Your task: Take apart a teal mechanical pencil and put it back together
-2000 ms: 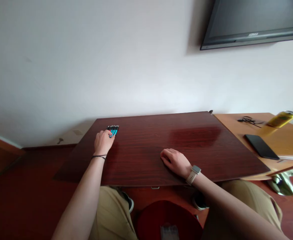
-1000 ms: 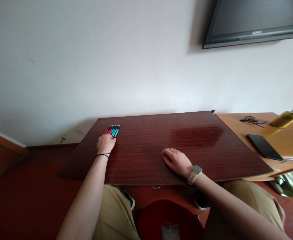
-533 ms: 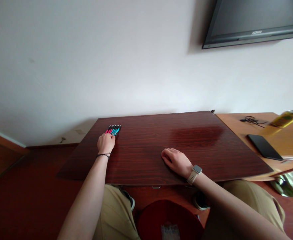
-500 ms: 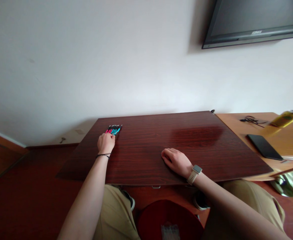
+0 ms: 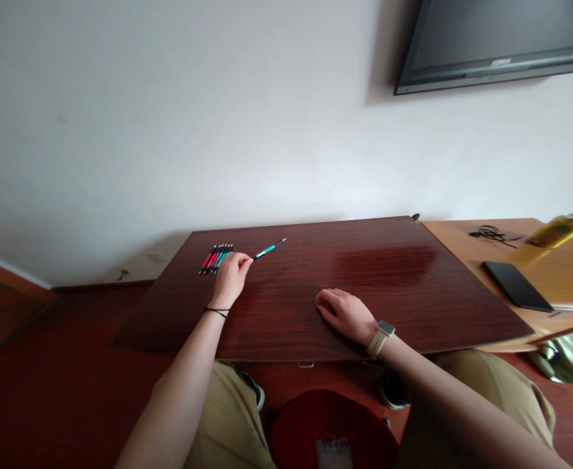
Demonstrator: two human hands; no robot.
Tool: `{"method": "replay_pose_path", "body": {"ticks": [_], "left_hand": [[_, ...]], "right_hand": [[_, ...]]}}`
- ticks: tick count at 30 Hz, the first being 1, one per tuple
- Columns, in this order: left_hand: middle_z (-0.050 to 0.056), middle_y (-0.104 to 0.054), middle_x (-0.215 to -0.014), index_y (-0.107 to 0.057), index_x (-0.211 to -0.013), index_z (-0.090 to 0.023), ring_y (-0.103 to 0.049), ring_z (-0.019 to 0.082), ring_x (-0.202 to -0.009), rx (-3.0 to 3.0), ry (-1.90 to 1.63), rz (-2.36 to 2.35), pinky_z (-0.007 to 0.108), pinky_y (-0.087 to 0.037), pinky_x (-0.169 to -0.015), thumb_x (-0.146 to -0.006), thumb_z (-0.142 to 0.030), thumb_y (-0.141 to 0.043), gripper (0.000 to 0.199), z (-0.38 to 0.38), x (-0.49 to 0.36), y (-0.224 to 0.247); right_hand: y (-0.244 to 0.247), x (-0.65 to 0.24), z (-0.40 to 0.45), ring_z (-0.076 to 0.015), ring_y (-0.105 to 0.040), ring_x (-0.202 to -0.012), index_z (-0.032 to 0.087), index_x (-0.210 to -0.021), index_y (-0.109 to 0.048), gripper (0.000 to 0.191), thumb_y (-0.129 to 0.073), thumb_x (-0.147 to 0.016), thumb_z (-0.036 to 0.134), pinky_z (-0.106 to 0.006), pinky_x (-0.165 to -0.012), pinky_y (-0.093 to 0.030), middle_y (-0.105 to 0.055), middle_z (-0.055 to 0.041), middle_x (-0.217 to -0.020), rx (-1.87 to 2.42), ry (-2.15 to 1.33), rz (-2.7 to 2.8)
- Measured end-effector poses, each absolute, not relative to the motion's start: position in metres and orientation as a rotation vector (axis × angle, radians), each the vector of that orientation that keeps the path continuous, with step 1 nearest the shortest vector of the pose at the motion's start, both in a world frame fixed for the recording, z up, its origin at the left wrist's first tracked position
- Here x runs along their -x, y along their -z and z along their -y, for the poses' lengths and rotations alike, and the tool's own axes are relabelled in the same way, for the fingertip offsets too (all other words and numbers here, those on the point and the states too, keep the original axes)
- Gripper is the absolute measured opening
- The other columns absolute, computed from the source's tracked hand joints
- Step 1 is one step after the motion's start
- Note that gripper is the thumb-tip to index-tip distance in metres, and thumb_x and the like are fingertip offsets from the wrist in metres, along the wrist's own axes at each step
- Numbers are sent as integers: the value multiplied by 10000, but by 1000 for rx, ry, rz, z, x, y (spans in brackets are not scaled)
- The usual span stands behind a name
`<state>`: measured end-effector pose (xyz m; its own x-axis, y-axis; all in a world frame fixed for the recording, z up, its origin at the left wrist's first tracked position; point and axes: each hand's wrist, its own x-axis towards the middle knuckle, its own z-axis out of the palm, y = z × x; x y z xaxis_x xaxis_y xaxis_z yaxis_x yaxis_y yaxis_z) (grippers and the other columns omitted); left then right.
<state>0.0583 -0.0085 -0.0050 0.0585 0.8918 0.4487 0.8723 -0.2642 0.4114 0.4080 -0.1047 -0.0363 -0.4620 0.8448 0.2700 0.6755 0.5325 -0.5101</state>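
My left hand (image 5: 231, 279) is closed, with thumb and fingers pinching the near end of a turquoise-and-black pen (image 5: 266, 251). The pen points away to the right, apart from the others. Just left of that hand, several pink-and-black pens (image 5: 209, 260) and turquoise-and-black pens (image 5: 222, 256) lie side by side in a row on the dark wooden table (image 5: 286, 312); my fingers partly cover the row's right side. My right hand (image 5: 345, 314) rests on the table near its front edge, holding nothing, fingers loosely bent and thumb apart from them.
On a lighter table (image 5: 570, 273) to the right are a black phone-like slab (image 5: 517, 285), a coiled black cable (image 5: 491, 233) and a yellow can (image 5: 558, 231). A television (image 5: 501, 49) hangs on the wall. Below, a red stool (image 5: 291, 430) carries a clear plastic item (image 5: 334, 453).
My left hand has moved right from the pen row, carrying one turquoise pen out of it. The remaining pens show more fully. My right hand stays in place.
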Motion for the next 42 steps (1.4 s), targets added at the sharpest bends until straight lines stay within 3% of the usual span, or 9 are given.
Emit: {"method": "replay_pose_path", "body": {"ticks": [4, 9, 12, 21, 36, 42], "left_hand": [[60, -659, -998, -656, -995, -209, -621, 223, -971, -2349, -1123, -1584, 347, -504, -915, -1071, -323, -583, 156, 29, -98, 5], [54, -645, -1038, -625, -1034, -216, -623, 200, -977, -2363, -1121, -1299, 326, -513, -910, -1097, -317, -556, 138, 51, -135, 6], [47, -654, -1047, -606, -1057, -219, -639, 191, -969, -2350, -1070, -1204, 315, -512, -904, -1103, -320, -553, 122, 54, -143, 10], [26, -670, -1009, -609, -1067, -228, -635, 172, -863, -2280, -1086, -1155, 298, -494, -819, -1090, -350, -588, 126, 53, -143, 15], [39, -730, -1011, -681, -1019, -220, -644, 163, -816, -2158, -1209, -1177, 284, -505, -765, -1045, -306, -646, 97, 56, -150, 12], [48, -767, -1047, -723, -1065, -218, -699, 174, -877, -2019, -1296, -1171, 275, -530, -760, -1028, -333, -659, 137, 57, -158, 14]], "right_hand": [[33, -418, 93, -175, -641, -766, 245, -1094, -682, 117, -610, -1037, 317, -300, -744, -477, -701, 4, -864, 1206, -731, 2144], [31, -439, 70, -197, -692, -844, 216, -1404, -561, 514, -681, -973, 469, -340, -785, -552, -730, -34, -978, 1127, -1117, 1652], [30, -445, 63, -199, -708, -877, 226, -1448, -543, 650, -764, -908, 511, -335, -774, -560, -744, -69, -1100, 1112, -1280, 1404], [24, -439, 67, -176, -649, -868, 257, -1172, -746, 451, -909, -810, 472, -310, -783, -498, -740, -27, -1012, 963, -1427, 1122], [38, -434, 62, -170, -578, -771, 218, -1030, -771, 411, -881, -825, 557, -308, -731, -449, -709, -20, -869, 1007, -1314, 1189], [42, -429, 62, -162, -535, -712, 210, -783, -694, 472, -775, -903, 659, -312, -712, -435, -682, -24, -785, 1043, -1217, 1211]]}}
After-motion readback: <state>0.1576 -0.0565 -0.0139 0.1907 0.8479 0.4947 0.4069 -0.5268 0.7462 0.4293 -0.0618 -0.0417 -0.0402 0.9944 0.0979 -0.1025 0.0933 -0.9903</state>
